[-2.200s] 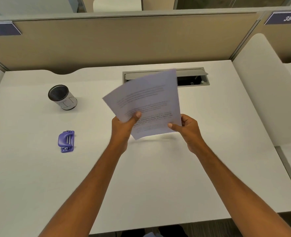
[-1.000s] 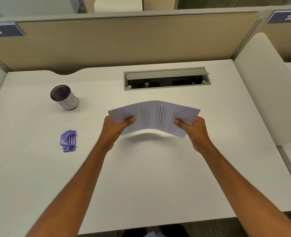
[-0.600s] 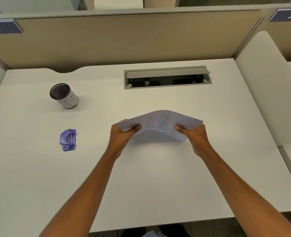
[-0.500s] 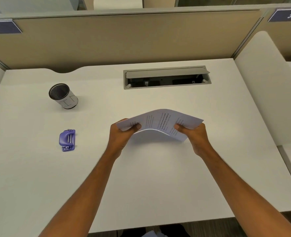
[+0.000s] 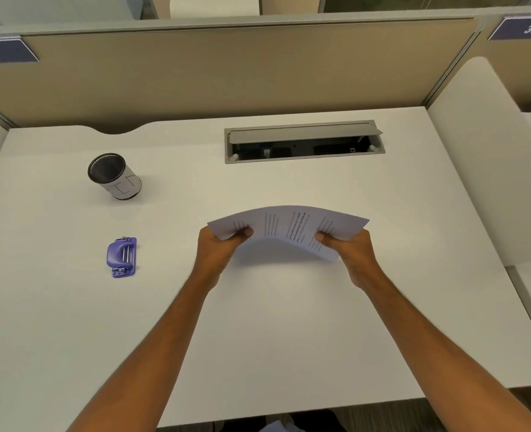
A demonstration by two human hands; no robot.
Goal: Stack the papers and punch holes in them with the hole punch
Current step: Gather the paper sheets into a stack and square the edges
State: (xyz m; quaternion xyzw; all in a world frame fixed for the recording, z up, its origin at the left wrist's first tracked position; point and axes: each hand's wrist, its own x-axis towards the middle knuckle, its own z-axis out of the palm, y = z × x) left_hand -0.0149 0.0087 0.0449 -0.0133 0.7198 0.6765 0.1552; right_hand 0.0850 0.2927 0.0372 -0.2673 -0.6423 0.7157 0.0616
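The printed white paper sheets (image 5: 289, 227), upright seconds ago, now bow flat between both gripping hands; gathered, unpunched; purple hole punch (image 5: 121, 257) untouched.

Print on the papers (image 5: 289, 227) is too small to be read; sheet count can't be told; the left number sign (image 5: 4, 51) is cropped.

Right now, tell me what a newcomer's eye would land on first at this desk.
First, the papers, bowed upward in the middle and held above the white desk at centre, the left hand and right hand each gripping an end. Next, the purple hole punch lying alone on the desk to the left, with a black mesh cup beyond it.
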